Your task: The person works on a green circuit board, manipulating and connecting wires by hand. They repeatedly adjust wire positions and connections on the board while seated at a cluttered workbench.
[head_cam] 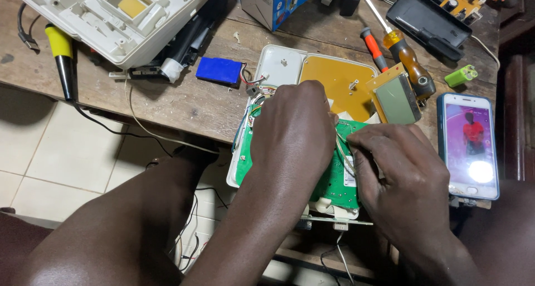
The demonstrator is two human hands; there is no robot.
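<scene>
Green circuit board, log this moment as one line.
left hand: on green circuit board | right hand: pinching wire | board: in white casing

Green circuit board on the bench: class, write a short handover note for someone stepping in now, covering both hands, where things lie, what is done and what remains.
Left hand: pressed on the green circuit board, hiding its middle.
Right hand: fingertips pinching at the board's right edge, by a thin wire.
Board sits in the opened white casing at the table edge; small display beside it, blue battery pack left, screwdrivers behind.
Done: casing opened, board exposed.
Left: board not lifted out; casing open.
</scene>
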